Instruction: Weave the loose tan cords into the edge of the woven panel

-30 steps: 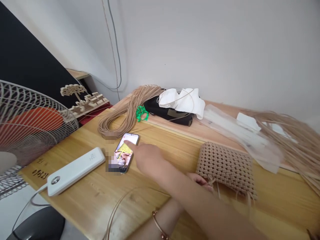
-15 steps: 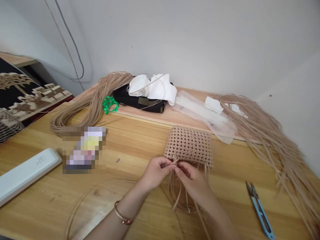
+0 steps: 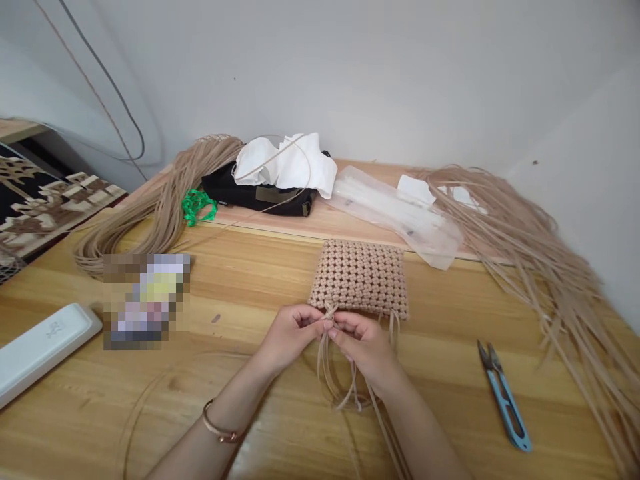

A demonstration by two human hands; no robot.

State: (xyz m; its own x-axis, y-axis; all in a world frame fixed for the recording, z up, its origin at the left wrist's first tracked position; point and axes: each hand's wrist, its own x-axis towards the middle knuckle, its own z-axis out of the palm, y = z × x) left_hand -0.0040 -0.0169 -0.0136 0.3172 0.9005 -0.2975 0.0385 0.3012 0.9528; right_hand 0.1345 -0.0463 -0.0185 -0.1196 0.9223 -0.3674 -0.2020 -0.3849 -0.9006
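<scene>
A tan woven piece [image 3: 361, 277] with an open knotted pattern lies on the wooden table in front of me. Several loose tan cords [image 3: 327, 363] hang from its near edge toward me. At the near left part of that edge, my left hand [image 3: 297, 333] pinches cords between thumb and forefinger. Right beside it, my right hand [image 3: 363, 343] is also closed on the cords, its fingertips meeting the left ones. A small crossing of cords [image 3: 330, 311] shows just above both thumbs. What exactly lies between the fingertips is partly hidden.
Blue-handled thread snips [image 3: 505, 397] lie at the right. Bundles of tan cord [image 3: 165, 207] rest at back left and far right. A black pouch [image 3: 260, 197] bears white paper [image 3: 305, 163], near a plastic bag [image 3: 390, 210]. At left are a white device [image 3: 45, 353] and a pixelated item [image 3: 147, 300].
The view has shifted, so everything sits a little further left and mostly higher. Both hands stay together at the same spot on the woven piece, still pinching the cords.
</scene>
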